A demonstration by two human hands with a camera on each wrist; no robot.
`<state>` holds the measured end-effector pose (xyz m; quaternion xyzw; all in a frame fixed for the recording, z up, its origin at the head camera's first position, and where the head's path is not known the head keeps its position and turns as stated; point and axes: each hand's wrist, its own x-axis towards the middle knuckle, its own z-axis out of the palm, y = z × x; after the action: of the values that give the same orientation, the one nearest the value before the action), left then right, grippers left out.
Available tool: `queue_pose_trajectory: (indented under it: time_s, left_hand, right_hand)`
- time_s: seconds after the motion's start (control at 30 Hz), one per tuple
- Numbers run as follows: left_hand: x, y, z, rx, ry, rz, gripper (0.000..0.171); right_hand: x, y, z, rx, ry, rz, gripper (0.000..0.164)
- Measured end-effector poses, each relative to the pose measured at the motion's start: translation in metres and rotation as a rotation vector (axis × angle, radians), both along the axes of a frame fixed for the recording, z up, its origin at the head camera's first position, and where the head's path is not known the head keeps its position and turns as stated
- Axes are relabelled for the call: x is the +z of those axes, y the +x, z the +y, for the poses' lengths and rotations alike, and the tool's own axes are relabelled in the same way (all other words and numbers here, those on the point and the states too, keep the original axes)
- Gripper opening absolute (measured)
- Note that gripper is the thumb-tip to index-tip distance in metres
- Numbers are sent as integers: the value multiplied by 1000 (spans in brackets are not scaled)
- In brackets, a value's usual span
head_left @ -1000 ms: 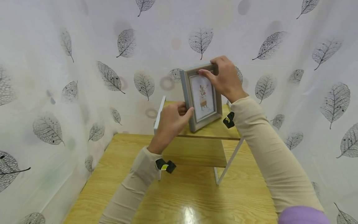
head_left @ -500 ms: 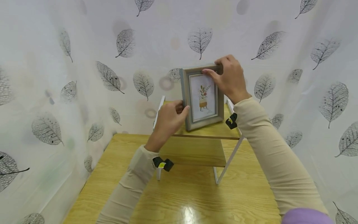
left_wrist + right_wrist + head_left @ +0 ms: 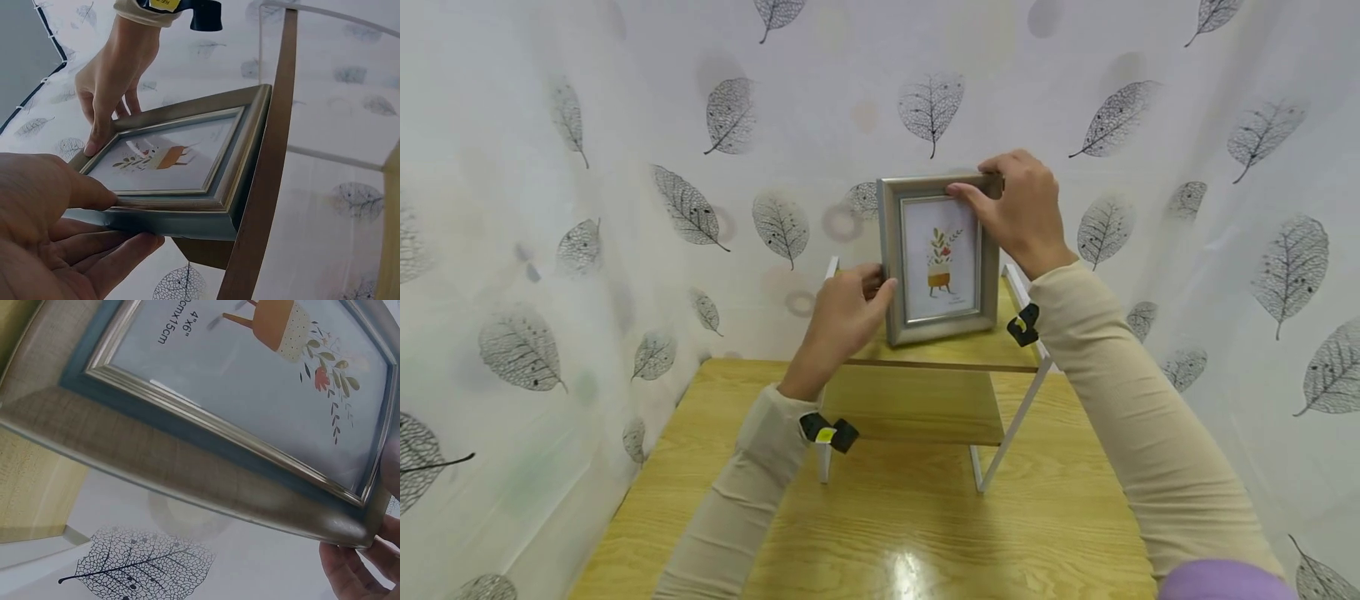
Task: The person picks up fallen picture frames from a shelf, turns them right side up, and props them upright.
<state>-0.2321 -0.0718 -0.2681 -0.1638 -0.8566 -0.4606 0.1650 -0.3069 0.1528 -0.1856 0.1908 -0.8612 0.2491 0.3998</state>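
A picture frame [image 3: 940, 258] in grey-brown with a blue-grey inner border stands upright on the top board of a small two-tier shelf [image 3: 865, 353]. Behind its glass is a print of a potted plant. My left hand [image 3: 842, 315] holds the frame's left edge, thumb at the front; in the left wrist view its fingers [image 3: 128, 253] lie along the side and underneath. The top right corner is pinched by my right hand [image 3: 1028, 212], thumb on the front. Its fingertips [image 3: 350, 569] partly show beyond the corner in the right wrist view.
The shelf has white metal legs [image 3: 1011, 425] and a lower wooden board [image 3: 913, 408]. It stands on a wood-grain table [image 3: 715, 433]. Close behind and at the sides hangs a white leaf-print curtain [image 3: 820, 100]. Something purple [image 3: 1221, 579] shows at the lower right.
The frame has turned to face the head camera more squarely, its left edge moving slightly left. My left hand shifted left with it; my right hand went a little right. Both kept hold.
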Motion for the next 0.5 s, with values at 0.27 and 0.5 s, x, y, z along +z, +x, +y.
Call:
queue_pose_trajectory:
  time_s: [0.27, 0.5]
  left_hand:
    - [2, -2, -4, 18, -25, -37, 33]
    - [3, -4, -5, 11, -33, -36, 34]
  right_hand:
    - [0, 9, -1, -46, -25, 11, 53]
    - [-1, 17, 0, -77, -35, 29, 54]
